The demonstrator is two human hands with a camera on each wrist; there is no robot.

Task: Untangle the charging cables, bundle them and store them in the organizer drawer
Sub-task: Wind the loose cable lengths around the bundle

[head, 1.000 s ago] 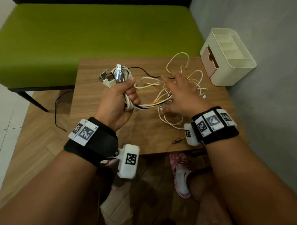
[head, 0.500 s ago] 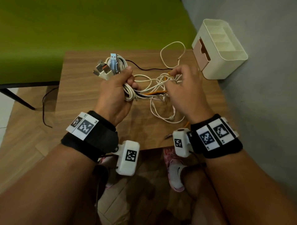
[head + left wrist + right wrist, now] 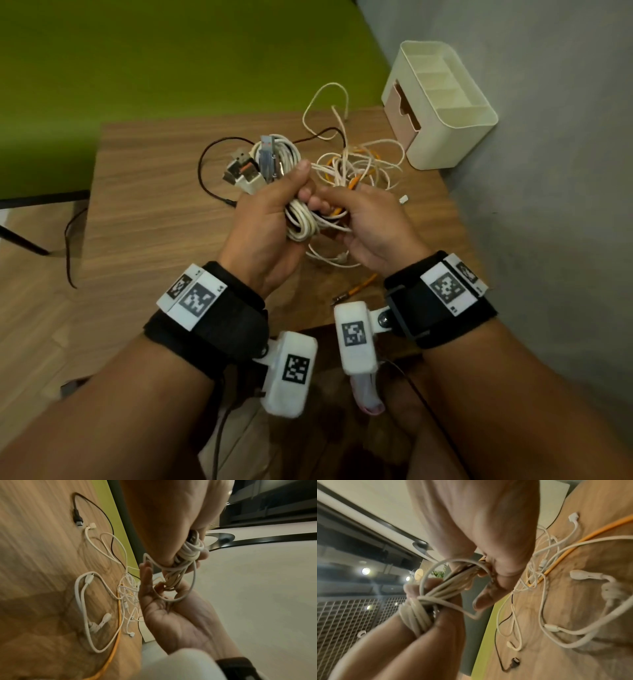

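Note:
My left hand (image 3: 294,195) grips a coiled bundle of white cables (image 3: 301,222) above the wooden table (image 3: 154,212), with several USB plugs (image 3: 253,168) sticking up from the fist. My right hand (image 3: 339,212) is right beside it and pinches the white and orange strands that run out of the bundle, as the left wrist view shows at the right hand (image 3: 163,588). The loose tangle of white and orange cables (image 3: 359,164) trails on the table behind both hands. The cream organizer (image 3: 445,102) stands at the back right, its pink drawer (image 3: 402,106) slightly pulled out.
A black cable (image 3: 205,178) loops over the table's left part and hangs off the edge. An orange cable end (image 3: 359,289) lies near the front edge. A green bench (image 3: 171,61) stands behind the table, and a grey wall (image 3: 548,205) is on the right.
My right hand left the tangle, where it lay open, took hold of strands and drew in next to the left fist. The left hand kept its grip on the bundle.

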